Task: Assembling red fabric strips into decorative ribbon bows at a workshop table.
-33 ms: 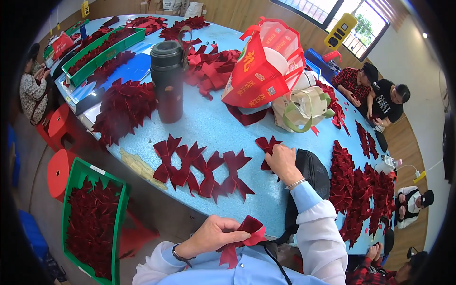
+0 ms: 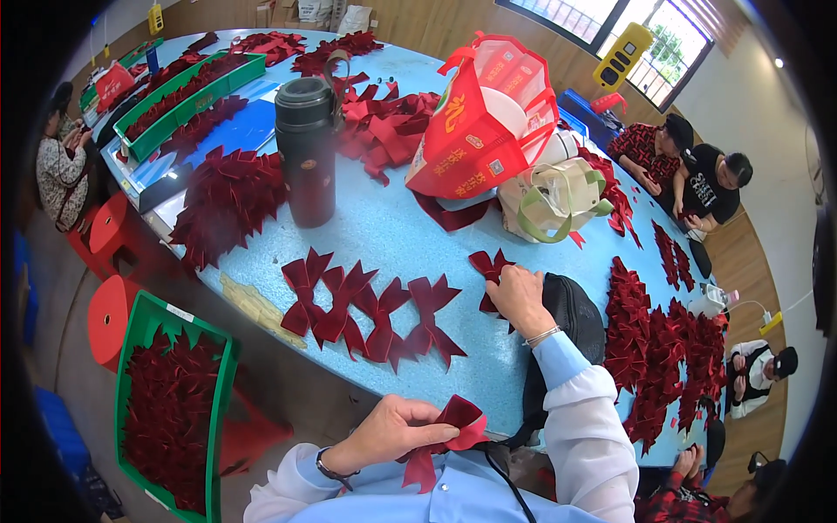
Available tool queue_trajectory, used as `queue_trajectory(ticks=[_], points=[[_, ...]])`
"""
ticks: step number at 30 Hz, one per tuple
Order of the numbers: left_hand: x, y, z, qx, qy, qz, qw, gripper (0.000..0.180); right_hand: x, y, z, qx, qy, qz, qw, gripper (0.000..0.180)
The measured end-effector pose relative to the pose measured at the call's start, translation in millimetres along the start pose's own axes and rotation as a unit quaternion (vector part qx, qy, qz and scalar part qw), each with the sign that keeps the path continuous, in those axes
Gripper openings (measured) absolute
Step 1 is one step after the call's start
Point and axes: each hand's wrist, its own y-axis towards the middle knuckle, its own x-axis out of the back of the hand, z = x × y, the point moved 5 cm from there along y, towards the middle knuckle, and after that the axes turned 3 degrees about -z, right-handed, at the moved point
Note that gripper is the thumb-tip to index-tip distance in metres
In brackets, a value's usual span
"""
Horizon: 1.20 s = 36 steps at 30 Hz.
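Observation:
Close to my body, my left hand (image 2: 403,433) pinches a dark red velvet ribbon bow (image 2: 459,417) between thumb and fingers. One loop and a hanging ribbon tail with a brighter red underside show. Farther out, my right hand (image 2: 520,301) reaches over the light blue table with its fingers closed on the edge of another dark red bow (image 2: 490,265). That bow rests on the tabletop, partly hidden by the fingers. To its left lies a row of several similar bows (image 2: 381,318), spread flat side by side.
A black bag (image 2: 575,318) sits beside my right forearm. Beyond stand a dark thermos (image 2: 307,157), a red gift bag (image 2: 479,131) and a cream tote (image 2: 554,205). Bow heaps (image 2: 228,200) cover parts of the table (image 2: 392,235). A green crate (image 2: 225,401) of bows is at left; people sit around.

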Motion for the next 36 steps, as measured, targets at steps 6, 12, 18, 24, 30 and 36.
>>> queue_trajectory(ticks=[6, 12, 18, 24, 30, 36], points=[[-25, 2, -11, -0.026, 0.014, -0.030, 0.999, 0.015, 68, -44, 7, 0.142, 0.052, -0.068, 0.986, 0.025], [-78, 28, -16, -0.030, 0.050, -0.048, 0.997, 0.015, 135, -124, -37, 0.093, 0.455, 0.131, 0.876, 0.023], [-172, 66, -31, -0.031, 0.102, -0.010, 0.994, 0.014, 171, -182, -119, 0.070, 0.581, 0.082, 0.807, 0.022], [-269, 103, -29, -0.046, 0.161, 0.034, 0.985, 0.013, 176, -222, -204, 0.110, 0.609, 0.105, 0.778, 0.017], [-348, 127, -17, 0.000, 0.195, 0.036, 0.980, 0.012, 196, -249, -283, 0.119, 0.627, -0.005, 0.770, 0.015], [-409, 144, -9, -0.024, 0.228, 0.065, 0.971, 0.011, 209, -275, -334, 0.111, 0.640, -0.051, 0.758, 0.010]])
